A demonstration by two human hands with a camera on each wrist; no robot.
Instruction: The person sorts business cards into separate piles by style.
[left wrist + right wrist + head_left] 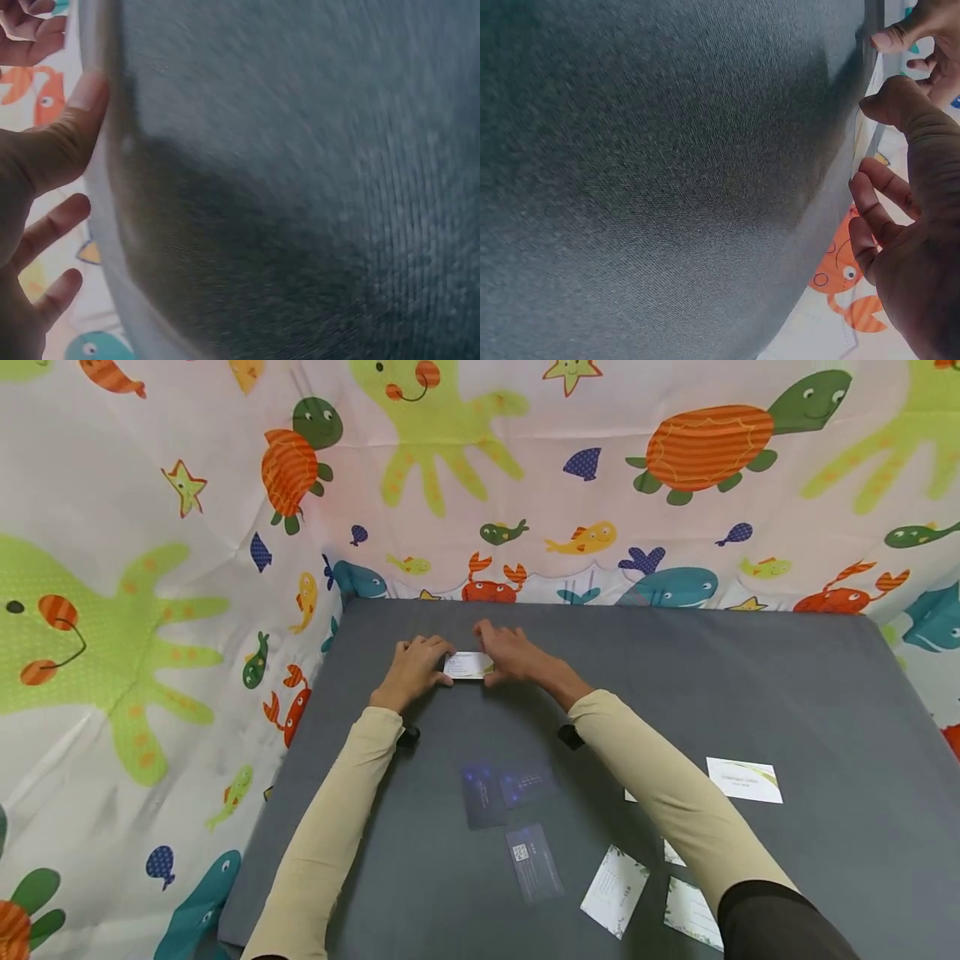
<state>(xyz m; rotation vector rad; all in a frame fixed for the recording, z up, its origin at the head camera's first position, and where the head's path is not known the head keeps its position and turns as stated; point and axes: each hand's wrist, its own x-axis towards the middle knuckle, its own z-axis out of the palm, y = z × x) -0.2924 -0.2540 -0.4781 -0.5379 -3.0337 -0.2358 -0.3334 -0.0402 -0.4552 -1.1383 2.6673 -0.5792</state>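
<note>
Near the far edge of the grey table [750, 693], a white business card [468, 666] with small print and a yellow-green accent lies between both hands. The left hand [414, 670] holds its left end, with the thumb at the near corner and a finger at the far corner. At its right end, the right hand [516, 653] grips the card with thumb and fingers. The right wrist view shows the card's thin pale edge between the right thumb [892, 101] and fingers [874, 210]. In the left wrist view the left thumb [86, 97] shows, while the card is hidden.
Dark blue-purple cards [483, 797] and a dark card with a QR code [534, 864] lie mid-table. White leaf-bordered cards [615, 892] are at the near right, some partly under the right sleeve [675, 785]. Another white card [744, 780] lies right. Patterned cloth [465, 460] surrounds the table.
</note>
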